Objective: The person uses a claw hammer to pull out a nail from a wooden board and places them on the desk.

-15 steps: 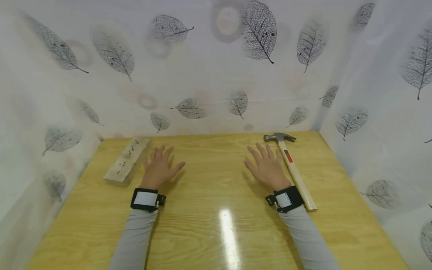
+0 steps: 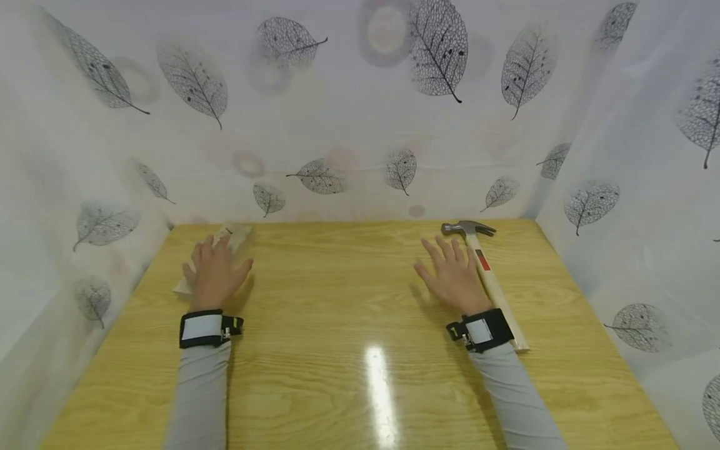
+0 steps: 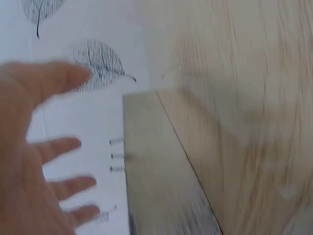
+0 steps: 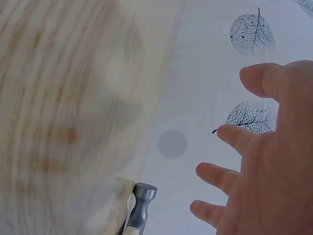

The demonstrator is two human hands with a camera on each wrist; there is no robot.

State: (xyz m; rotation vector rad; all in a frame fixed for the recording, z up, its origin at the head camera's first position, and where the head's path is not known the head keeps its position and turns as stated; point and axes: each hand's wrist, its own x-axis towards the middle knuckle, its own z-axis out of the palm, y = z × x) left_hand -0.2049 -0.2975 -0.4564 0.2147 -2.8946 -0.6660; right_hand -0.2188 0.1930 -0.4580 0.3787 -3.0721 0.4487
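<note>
A wooden block lies at the table's far left, with several nails standing out of its top. Over it hovers my left hand, fingers spread, hiding most of the block in the head view. The left wrist view shows a gap between the fingers and the nails. On the right lies a claw hammer, its steel head to the back and its pale wooden handle towards me. My right hand is held just left of that handle, fingers spread and nothing in them.
The yellow wood-grain table carries a bright light reflection near its front middle. White curtains with a leaf print close off the back and both sides.
My left hand has moved left, from beside the wooden block to over it. The right hand has shifted only slightly to the right. Block and hammer lie where they were.
</note>
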